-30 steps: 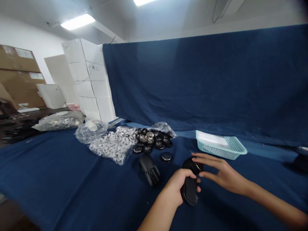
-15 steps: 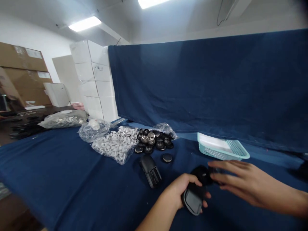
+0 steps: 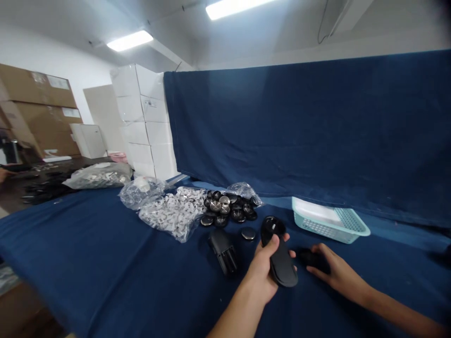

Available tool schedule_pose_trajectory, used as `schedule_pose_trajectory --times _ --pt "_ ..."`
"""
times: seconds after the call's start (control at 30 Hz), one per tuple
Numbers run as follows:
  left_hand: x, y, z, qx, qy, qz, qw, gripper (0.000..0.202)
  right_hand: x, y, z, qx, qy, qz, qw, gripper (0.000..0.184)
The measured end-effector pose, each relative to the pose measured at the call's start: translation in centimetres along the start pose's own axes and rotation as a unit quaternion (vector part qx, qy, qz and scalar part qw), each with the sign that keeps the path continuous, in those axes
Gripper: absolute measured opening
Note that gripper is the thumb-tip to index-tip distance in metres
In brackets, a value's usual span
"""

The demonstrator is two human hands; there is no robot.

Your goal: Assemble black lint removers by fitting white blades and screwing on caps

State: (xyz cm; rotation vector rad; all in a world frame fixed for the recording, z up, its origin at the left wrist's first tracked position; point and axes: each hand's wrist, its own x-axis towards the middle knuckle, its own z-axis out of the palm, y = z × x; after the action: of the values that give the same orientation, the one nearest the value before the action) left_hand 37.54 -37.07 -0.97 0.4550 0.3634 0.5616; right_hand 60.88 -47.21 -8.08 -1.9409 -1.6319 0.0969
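Observation:
My left hand grips a long black plastic part with a round opening at its far end, held just above the blue cloth. My right hand rests on the cloth to the right, its fingers closed over a small black piece. A second black ribbed part lies on the cloth left of my left hand. One loose metal disc sits just beyond it.
A pile of round black and silver discs lies on a clear bag. Bags of small white pieces spread to the left. A light green basket stands at the right. A blue cloth hangs behind; white boxes are stacked at the back.
My right hand has drawn away from the long black part and dropped to the cloth with a small black piece. My left hand has tilted the long part so its round end points away.

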Motion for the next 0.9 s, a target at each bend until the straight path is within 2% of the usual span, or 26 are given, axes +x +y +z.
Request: schedule_pose_trajectory --times 0.07,0.17,0.23,0.3,0.37,0.43,0.5,0.6,0.7,0.8,0.9 --pt "0.0 -0.4 0.0 -0.009 -0.01 -0.016 1.0 0.047 -0.1 -0.2 -0.6 -0.005 -0.017 -0.004 1.0 0.05" --pt "0.1 -0.7 -0.1 -0.026 -0.041 -0.06 0.997 0.069 2.1 -2.2 -2.1 -0.001 -0.038 -0.075 0.996 0.076" --pt "0.1 -0.6 0.0 -0.04 -0.087 -0.065 0.993 0.083 5.1 -4.6 -2.5 0.021 -0.011 -0.111 0.994 0.062" --pt "0.2 -0.5 -0.1 -0.032 -0.161 -0.082 0.983 0.096 8.8 -7.5 -1.8 0.071 0.034 -0.126 0.989 0.043" --pt "0.4 -0.5 -0.4 -0.004 -0.241 -0.123 0.963 0.108 12.8 -10.7 0.3 0.079 0.059 -0.135 0.986 0.043" --pt "0.8 -0.5 -0.9 0.031 -0.313 -0.173 0.933 0.12 16.7 -14.2 3.4 0.074 0.071 -0.152 0.983 0.041" --pt "1.1 -0.6 -1.3 0.047 -0.35 -0.189 0.916 0.124 20.3 -18.0 6.9 0.059 0.06 -0.183 0.979 0.035" --pt "1.3 -0.2 -1.7 0.024 -0.335 -0.15 0.93 0.117 24.4 -23.7 11.9 0.022 0.03 -0.232 0.972 0.027" --pt "1.4 1.0 -1.9 -0.006 -0.308 -0.084 0.948 0.106 26.8 -27.8 15.9 -0.033 -0.011 -0.262 0.965 0.029" --pt "1.2 2.6 -2.1 -0.038 -0.296 -0.021 0.954 0.09 28.0 -29.6 18.4 -0.092 -0.056 -0.26 0.96 0.03" --pt "0.6 3.7 -2.0 -0.052 -0.291 0.009 0.955 0.079 28.5 -29.9 19.4 -0.137 -0.086 -0.247 0.955 0.03"
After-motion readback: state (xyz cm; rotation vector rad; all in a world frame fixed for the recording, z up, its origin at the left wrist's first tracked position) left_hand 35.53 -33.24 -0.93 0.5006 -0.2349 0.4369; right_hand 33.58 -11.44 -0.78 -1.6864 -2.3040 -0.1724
